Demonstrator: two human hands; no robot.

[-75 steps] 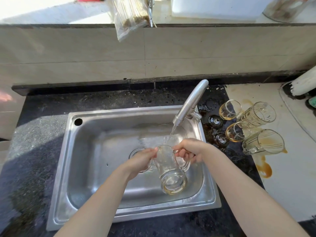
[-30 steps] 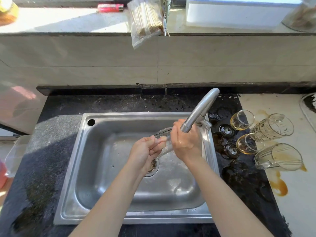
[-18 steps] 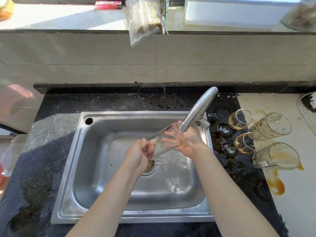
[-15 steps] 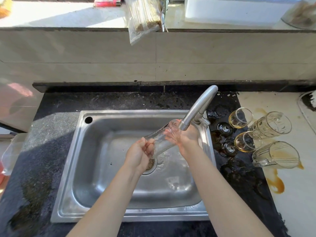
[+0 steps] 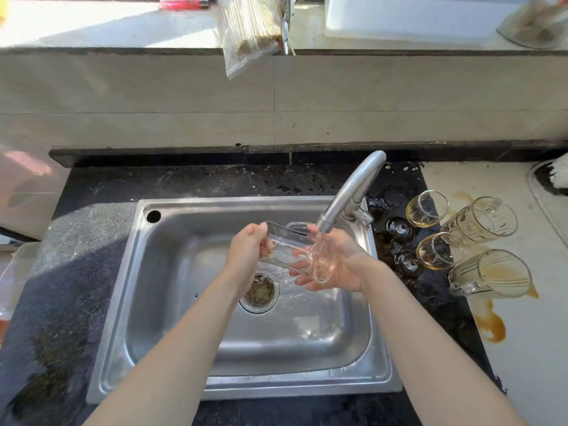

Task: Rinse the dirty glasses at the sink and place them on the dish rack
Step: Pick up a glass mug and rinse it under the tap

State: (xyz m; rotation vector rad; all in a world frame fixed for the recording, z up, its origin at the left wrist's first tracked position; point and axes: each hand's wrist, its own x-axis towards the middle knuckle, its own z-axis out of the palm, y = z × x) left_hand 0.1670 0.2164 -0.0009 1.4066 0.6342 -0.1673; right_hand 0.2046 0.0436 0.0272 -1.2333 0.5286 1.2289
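A clear glass mug [image 5: 292,247] lies on its side over the steel sink [image 5: 172,302], its mouth under the tap [image 5: 347,195] where water runs. My left hand [image 5: 249,253] grips its base end. My right hand [image 5: 335,262] cups its mouth end from below, palm up, fingers spread under the rim. Several dirty glasses [image 5: 473,222] with brown residue lie on their sides on the counter to the right of the sink. No dish rack shows.
The drain strainer [image 5: 261,292] holds debris. Brown spills [image 5: 488,324] stain the pale counter at right. Two small dark round things [image 5: 399,229] sit by the tap base. A plastic bag [image 5: 249,29] hangs off the ledge above.
The mug went from upright in the basin to lying sideways under the tap. In the last half second my left hand rose and my right hand turned palm up under the rim.
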